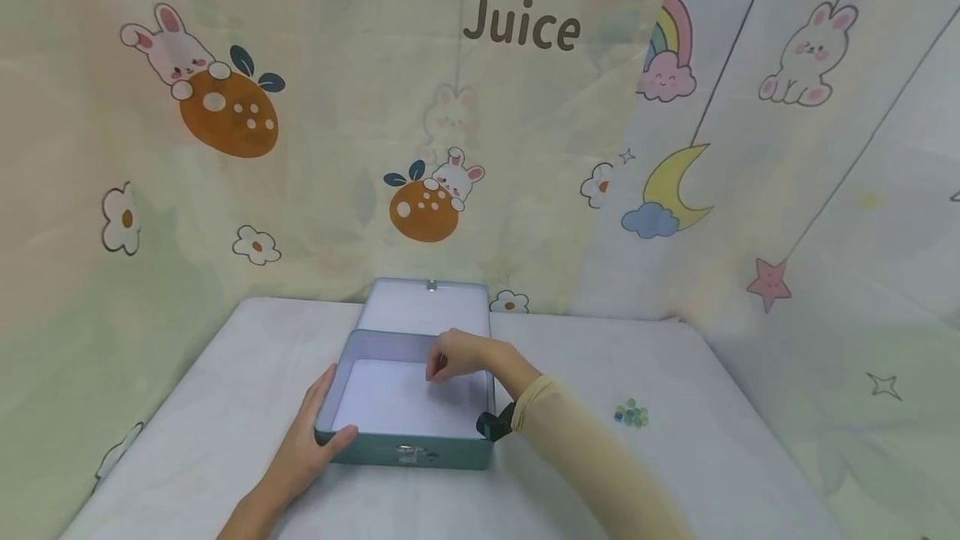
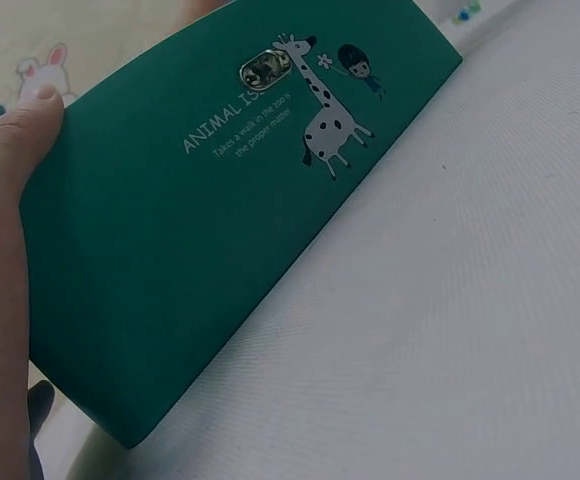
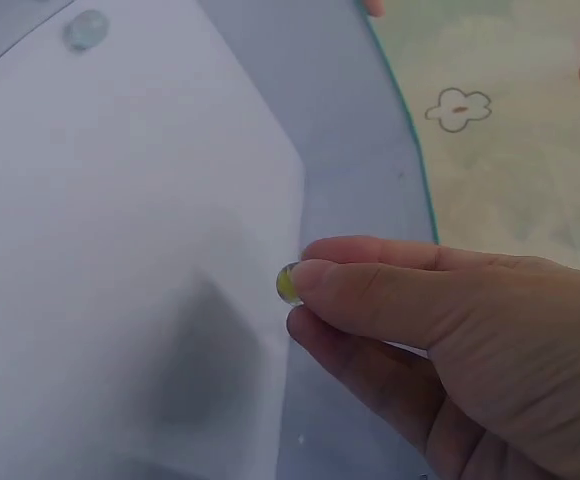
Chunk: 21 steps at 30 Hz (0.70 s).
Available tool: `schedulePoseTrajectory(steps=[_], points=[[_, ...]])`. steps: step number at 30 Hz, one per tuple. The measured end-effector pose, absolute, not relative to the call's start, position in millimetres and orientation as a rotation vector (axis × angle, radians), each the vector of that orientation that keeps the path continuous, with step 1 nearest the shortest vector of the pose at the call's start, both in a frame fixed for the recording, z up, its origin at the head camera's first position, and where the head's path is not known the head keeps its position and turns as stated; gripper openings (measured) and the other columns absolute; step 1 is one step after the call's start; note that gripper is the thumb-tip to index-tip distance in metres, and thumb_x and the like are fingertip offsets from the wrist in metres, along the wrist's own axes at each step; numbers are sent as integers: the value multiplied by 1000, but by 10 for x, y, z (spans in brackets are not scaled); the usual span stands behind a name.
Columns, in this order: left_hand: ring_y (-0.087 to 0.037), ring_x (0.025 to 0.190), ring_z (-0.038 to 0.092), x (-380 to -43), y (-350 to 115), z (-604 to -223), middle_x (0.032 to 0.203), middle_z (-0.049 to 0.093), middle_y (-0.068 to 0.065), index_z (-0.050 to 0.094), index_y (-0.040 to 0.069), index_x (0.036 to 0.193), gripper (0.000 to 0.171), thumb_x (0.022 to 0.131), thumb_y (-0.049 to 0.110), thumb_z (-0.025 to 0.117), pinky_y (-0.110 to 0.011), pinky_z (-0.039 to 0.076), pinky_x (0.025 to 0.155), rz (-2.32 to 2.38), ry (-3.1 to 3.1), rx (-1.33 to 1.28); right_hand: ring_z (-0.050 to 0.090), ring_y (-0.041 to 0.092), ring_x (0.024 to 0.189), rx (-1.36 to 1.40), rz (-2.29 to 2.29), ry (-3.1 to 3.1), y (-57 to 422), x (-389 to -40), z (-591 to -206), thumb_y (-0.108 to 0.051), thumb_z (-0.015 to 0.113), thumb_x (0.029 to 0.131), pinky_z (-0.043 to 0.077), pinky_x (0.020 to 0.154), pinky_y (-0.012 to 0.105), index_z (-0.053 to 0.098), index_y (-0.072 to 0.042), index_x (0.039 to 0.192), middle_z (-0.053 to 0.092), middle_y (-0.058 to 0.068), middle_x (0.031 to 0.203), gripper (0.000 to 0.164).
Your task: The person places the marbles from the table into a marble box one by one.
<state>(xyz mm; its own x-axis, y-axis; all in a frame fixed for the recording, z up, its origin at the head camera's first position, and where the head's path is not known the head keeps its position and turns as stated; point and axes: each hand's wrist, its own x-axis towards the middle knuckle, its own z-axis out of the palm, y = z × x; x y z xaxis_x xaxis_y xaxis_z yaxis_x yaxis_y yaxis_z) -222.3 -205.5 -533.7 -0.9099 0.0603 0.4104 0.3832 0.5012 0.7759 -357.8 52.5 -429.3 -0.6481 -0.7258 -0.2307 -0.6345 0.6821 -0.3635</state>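
A green tin box [image 1: 412,450] stands on the white table with its hinged lid [image 1: 425,307] swung back. My left hand [image 1: 307,436] holds the box at its near left corner, thumb at the front rim and fingers along the left side. Above the pale box floor my right hand [image 1: 459,355] pinches a glass marble [image 3: 287,284], clear with yellow-green inside, between thumb and fingertips. Another pale marble [image 3: 86,30] lies inside the box in the right wrist view. In the left wrist view, the box front [image 2: 170,230] carries a giraffe print and a metal clasp [image 2: 266,70].
Several glass marbles [image 1: 632,413] lie clustered on the white tabletop [image 1: 585,473], right of the box. Printed cloth [image 1: 322,107] hangs behind the table and at its sides. A dark wrist camera [image 1: 497,423] sits at my right wrist, over the box's right rim.
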Motion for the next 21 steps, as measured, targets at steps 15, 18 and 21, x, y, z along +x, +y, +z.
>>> schedulePoseTrajectory(steps=[15,18,21], points=[[-46,141,18,-2231,-2064,-5347,157,18,-14,15,15,153,92,80,26,69,-73,19,103,-1358,-2429,-356,57,1,80,-1011,-210,2567,509,-3633,-4445,-18,72,84,49,77,17,71,-23,81,65,-15,82,6],[-46,141,19,-2227,-2062,-5344,157,18,-13,15,15,153,92,80,25,69,-73,19,104,-1364,-2426,-355,57,0,80,-1013,-194,2561,511,-3631,-4468,-19,72,84,49,77,17,71,-24,80,65,-15,82,6],[-46,141,19,-2222,-2054,-5338,157,19,-13,16,15,153,91,79,25,69,-72,20,104,-1366,-2424,-357,57,0,79,-1006,-187,2558,512,-3625,-4489,-19,72,83,49,76,17,71,-25,80,64,-15,81,7]])
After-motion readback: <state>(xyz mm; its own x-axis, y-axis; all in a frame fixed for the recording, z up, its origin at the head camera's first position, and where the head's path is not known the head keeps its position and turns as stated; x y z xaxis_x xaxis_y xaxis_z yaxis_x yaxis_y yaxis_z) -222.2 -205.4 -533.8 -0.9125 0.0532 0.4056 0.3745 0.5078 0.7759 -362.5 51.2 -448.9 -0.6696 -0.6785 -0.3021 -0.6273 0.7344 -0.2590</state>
